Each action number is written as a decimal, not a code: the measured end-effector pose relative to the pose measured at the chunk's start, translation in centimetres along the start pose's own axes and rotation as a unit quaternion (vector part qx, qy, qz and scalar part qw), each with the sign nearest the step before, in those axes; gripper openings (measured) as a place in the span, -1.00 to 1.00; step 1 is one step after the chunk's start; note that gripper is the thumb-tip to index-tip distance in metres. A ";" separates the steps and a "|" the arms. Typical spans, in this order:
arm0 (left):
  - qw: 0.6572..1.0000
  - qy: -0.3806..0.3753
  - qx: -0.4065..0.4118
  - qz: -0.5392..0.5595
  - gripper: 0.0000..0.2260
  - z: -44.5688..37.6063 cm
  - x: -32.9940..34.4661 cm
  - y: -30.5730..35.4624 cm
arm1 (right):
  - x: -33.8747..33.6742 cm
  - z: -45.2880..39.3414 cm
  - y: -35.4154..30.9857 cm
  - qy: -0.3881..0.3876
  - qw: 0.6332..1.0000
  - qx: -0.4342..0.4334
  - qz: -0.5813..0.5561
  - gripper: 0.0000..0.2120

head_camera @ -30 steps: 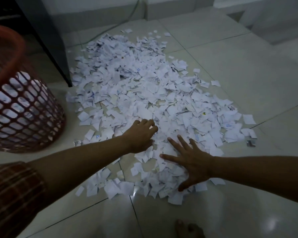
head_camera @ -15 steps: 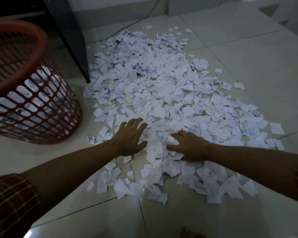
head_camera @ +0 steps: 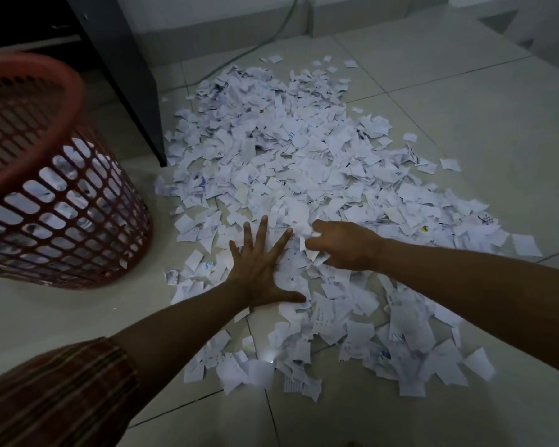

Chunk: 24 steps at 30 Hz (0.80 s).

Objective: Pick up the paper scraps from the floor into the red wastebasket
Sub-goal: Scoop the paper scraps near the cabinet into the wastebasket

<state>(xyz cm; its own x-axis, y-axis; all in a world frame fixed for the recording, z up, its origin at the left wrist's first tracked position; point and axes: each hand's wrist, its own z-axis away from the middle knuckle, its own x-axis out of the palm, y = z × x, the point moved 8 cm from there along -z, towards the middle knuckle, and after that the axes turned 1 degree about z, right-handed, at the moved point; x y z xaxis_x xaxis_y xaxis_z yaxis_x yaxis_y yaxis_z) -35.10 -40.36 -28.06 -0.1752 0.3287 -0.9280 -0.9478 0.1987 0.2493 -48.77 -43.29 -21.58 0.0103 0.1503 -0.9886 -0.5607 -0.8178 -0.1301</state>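
A wide heap of white paper scraps (head_camera: 304, 175) covers the tiled floor from the middle to the far right. The red mesh wastebasket (head_camera: 55, 201) stands at the left, with scraps showing through its holes. My left hand (head_camera: 262, 266) lies flat on the near part of the heap, fingers spread and straight. Just to its right, my right hand (head_camera: 346, 245) has its fingers curled round a bunch of scraps at the heap's middle.
A dark furniture leg (head_camera: 126, 79) slants down to the floor between the wastebasket and the heap. A cable (head_camera: 271, 37) runs along the floor near the back wall. Bare tiles (head_camera: 481, 91) lie to the right and behind.
My left hand went from curled to flat with fingers spread. My right hand closed from spread fingers onto scraps and slid toward the heap's middle. The view shifted toward the wastebasket.
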 end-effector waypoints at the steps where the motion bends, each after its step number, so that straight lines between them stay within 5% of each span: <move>1: 1.000 -0.004 -0.012 0.004 0.15 -0.6 0.5 0.2 | -0.1 0.4 0.2 0.001 1.000 0.004 0.003 -0.64; 6: 0.997 0.017 -0.036 -0.072 -0.25 -1.1 1.0 0.5 | -0.4 2.1 0.4 0.009 1.000 -0.007 0.004 -0.58; 11: 0.992 0.040 0.081 -0.086 -0.63 -0.9 -1.6 0.7 | -1.2 1.3 0.3 0.012 1.000 -0.018 0.021 -0.61; 18: 0.998 0.018 0.064 0.000 -0.67 0.7 -4.4 -0.6 | -5.9 -3.8 -1.6 0.080 0.996 -0.032 0.032 -0.69; 24: 0.984 0.165 0.065 0.033 -0.80 0.9 -13.9 -1.7 | -11.4 -6.9 -2.1 0.145 0.986 -0.038 0.069 -0.67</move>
<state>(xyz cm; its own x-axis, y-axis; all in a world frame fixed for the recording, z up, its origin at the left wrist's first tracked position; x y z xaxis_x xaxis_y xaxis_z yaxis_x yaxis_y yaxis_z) -30.82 -44.48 -15.32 -0.3323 0.0319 -0.9426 -0.8934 0.3097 0.3254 -42.00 -47.12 -10.52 0.1812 -0.1216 -0.9759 -0.5104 -0.8598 0.0124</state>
